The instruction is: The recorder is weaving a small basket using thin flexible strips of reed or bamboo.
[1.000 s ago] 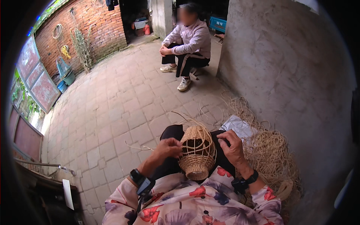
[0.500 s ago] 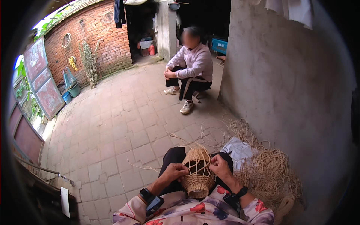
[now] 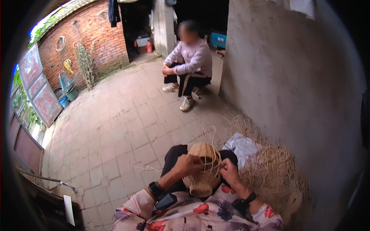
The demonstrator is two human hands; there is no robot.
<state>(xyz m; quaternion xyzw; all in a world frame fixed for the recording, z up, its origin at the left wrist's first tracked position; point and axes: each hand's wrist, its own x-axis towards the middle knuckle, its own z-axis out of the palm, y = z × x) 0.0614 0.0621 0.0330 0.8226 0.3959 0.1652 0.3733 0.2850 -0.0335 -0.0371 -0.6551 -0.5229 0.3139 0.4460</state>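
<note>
A tan basket [image 3: 201, 178] woven from straw cord rests tilted on my lap, its narrow round end toward me. Loose strands of cord [image 3: 210, 158] cross the dark gap in its side, and one loop rises past its far end. My left hand [image 3: 188, 165] reaches over the left of the gap, fingers closed in a pinch on a strand; the fingertips are partly hidden. At the basket's right edge my right hand [image 3: 230, 173] pinches the cord between thumb and fingers.
A tangled heap of straw cord [image 3: 277, 165] lies to my right by the grey wall [image 3: 293, 88], beside a white sheet [image 3: 242, 148]. Ahead, another person [image 3: 190, 63] sits low on the paved floor [image 3: 115, 123]. A metal gate [image 3: 40, 84] stands at the left.
My left hand has moved up and right over the basket's gap. The cord's loose loop now stands higher beyond the basket. My view has shifted slightly, and the seated person stays put.
</note>
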